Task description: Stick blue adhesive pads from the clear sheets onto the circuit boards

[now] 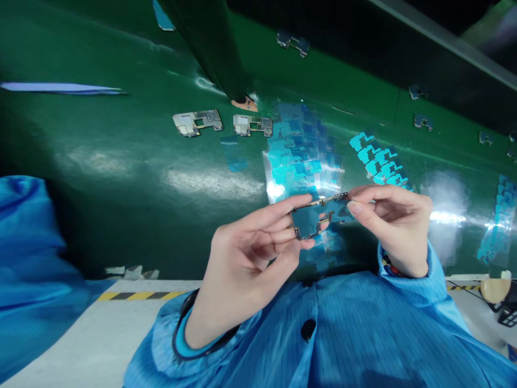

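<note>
Between both hands, above the near side of the bench, is a phone circuit board (307, 221) with a bluish face. My left hand (258, 248) grips the board's left end, thumb at the near edge and fingers along the far edge and beneath. The thumb and fingers of my right hand (388, 215) pinch its right end. Just beyond the board, overlapping blue film pieces (293, 156) lie on a clear sheet; part of them is hidden by the board and hands. Bright blue cut-out stickers (379, 159) lie further right.
Two circuit boards, a left one (197, 123) and a right one (252, 125), rest on the green mat (121, 215). More boards (293, 43) lie further back. A dark post (210, 48) rises behind them. A co-worker's blue sleeve (28, 258) is at left.
</note>
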{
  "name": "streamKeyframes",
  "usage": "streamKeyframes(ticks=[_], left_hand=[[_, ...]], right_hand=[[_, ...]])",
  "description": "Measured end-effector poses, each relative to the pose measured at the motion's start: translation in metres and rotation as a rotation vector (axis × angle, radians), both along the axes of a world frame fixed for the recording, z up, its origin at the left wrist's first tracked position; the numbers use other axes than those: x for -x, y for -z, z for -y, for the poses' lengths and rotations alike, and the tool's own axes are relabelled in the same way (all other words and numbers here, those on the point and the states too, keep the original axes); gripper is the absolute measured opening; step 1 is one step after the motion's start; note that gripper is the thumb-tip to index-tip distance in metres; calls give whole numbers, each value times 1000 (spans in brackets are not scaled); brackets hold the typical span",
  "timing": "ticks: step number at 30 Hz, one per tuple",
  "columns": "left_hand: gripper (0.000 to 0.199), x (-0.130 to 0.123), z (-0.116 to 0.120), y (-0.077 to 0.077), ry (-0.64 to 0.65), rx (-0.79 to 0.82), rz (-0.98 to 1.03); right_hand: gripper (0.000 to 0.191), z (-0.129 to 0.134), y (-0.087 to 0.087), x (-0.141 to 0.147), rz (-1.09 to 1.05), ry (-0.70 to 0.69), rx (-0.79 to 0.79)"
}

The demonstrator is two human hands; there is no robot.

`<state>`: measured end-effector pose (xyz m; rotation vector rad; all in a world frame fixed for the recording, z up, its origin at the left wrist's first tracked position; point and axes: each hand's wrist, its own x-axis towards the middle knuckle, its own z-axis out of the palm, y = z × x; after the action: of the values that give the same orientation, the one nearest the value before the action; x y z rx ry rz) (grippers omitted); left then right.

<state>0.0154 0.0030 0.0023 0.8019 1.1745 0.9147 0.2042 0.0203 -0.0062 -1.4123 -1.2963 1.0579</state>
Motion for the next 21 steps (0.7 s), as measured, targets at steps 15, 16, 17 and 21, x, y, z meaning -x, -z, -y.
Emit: streamKeyframes(ticks=[15,16,17,21], left_hand=[[37,-2,-2,-1,0,17,-65],[37,-2,-2,0,-5,18,-58],[36,-2,-2,0,-5,20,-56],[36,-3,-3,1,-9,29,-64]], right_hand=[[16,0,0,1,-27,-8,-13],[15,0,0,1,-26,-5,-11],[15,0,0,1,-24,-4,-8],[15,0,0,1,-21,-9,-14]])
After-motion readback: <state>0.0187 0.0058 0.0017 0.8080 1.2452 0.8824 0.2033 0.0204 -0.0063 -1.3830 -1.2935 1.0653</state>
